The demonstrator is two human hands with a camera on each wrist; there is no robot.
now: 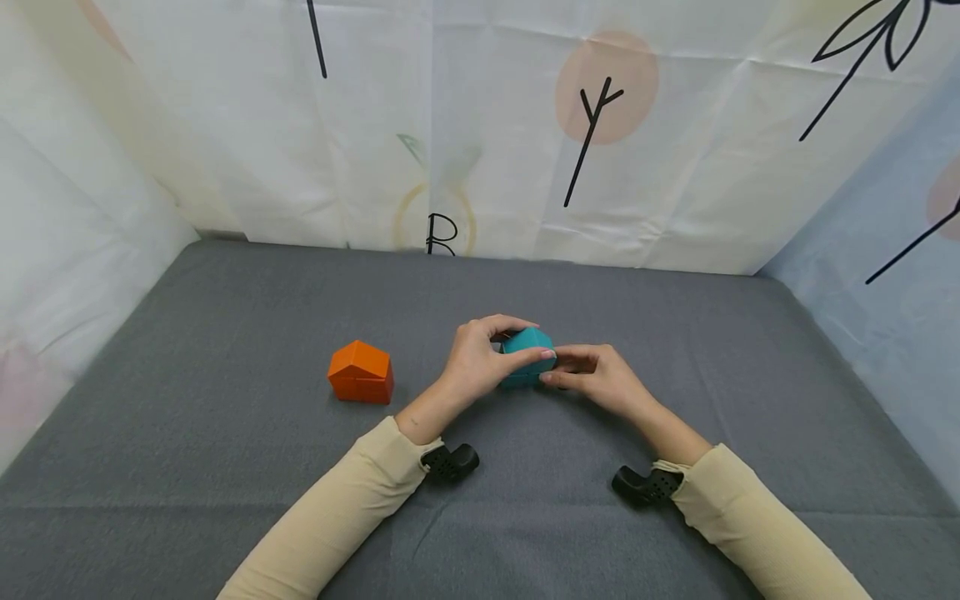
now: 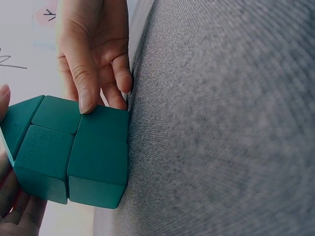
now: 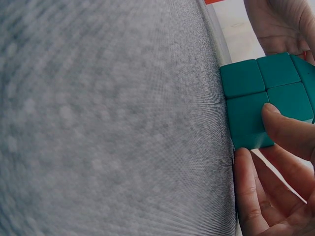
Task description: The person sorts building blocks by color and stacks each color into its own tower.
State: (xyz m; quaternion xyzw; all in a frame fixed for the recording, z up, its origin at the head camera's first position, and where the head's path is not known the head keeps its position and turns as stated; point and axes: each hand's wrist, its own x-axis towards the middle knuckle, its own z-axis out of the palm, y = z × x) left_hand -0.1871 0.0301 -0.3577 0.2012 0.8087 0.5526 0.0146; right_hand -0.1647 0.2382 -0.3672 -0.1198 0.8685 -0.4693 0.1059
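Note:
A small house shape of teal blocks [image 1: 527, 342] stands on the grey cloth, with a sloped roof piece above cube-like blocks. My left hand [image 1: 478, 357] grips its upper part between thumb and fingers, seen from the side in the left wrist view. At the lower right corner, my right hand [image 1: 600, 375] pinches the teal blocks [image 3: 246, 118]; its thumb lies on the near face and the fingers are at the side, close to the cloth. Apart from both hands, an orange house-shaped block stack [image 1: 360, 372] stands to the left.
Grey cloth [image 1: 225, 333] covers the table. White printed fabric [image 1: 495, 125] hangs behind it and at both sides. Black wrist cameras [image 1: 450, 461] sit at the cuffs of both sleeves.

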